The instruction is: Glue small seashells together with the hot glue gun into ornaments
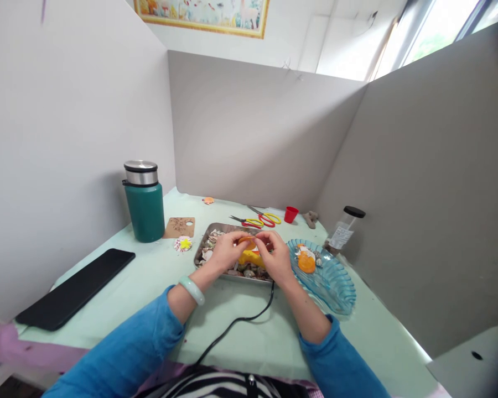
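Observation:
Over the metal tray [222,226], my left hand [227,251] and my right hand [276,257] are close together. A small flat orange piece [245,240] is pinched between the fingertips of both; its exact kind does not show. Seashells [249,272] fill the tray. Among them lies a yellow glue gun [251,258], partly covered by my fingers, and a black cord [240,319] runs from there toward me. Right of my right hand, a clear blue scalloped plate [336,284] holds orange pieces [306,262], white bits and a few shells.
Scissors [269,220] with red and yellow handles and a red cup [291,214] stand behind the tray. Leftward are a green bottle [145,210], a brown board [180,227], a decorated disc [183,244] and a black slab [78,287]. A black-lidded jar [344,229] leans at right. Grey panels surround the table.

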A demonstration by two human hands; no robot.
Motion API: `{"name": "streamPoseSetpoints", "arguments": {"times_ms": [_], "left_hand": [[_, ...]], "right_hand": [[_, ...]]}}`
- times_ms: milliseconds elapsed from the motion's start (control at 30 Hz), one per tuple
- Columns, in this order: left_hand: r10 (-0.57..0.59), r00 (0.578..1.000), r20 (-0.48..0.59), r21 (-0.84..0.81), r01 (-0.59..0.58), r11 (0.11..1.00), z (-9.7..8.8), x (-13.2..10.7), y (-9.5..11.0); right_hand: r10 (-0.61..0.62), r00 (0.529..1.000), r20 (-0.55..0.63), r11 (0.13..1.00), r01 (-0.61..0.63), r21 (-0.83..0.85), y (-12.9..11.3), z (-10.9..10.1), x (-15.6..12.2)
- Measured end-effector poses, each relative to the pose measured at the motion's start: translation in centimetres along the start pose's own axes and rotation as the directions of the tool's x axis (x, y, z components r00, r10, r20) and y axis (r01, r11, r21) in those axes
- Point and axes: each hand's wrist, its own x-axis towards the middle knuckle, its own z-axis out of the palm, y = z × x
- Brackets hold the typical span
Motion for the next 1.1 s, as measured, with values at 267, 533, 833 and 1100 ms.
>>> {"name": "streamPoseSetpoints", "arguments": {"times_ms": [267,533,833,1100], "left_hand": [[0.048,0.999,-0.013,-0.012,-0.048,0.999,0.03,0.00,-0.01],[0.076,0.995,0.068,-0.031,-0.074,0.997,0.28,0.01,-0.68],[0.046,0.995,0.093,-0.054,-0.041,0.998,0.17,0.01,-0.36],[0.055,0.994,0.092,-0.101,-0.046,0.994,-0.06,-0.08,-0.07]], "right_hand": [[0.033,0.999,0.016,0.999,-0.033,0.014,0.18,-0.07,0.06],[0.166,0.985,0.039,0.980,-0.170,0.105,0.09,-0.25,0.21],[0.126,0.991,0.047,0.989,-0.129,0.073,-0.12,-0.29,0.12],[0.096,0.993,0.061,0.992,-0.101,0.076,-0.05,-0.36,0.12]]}}
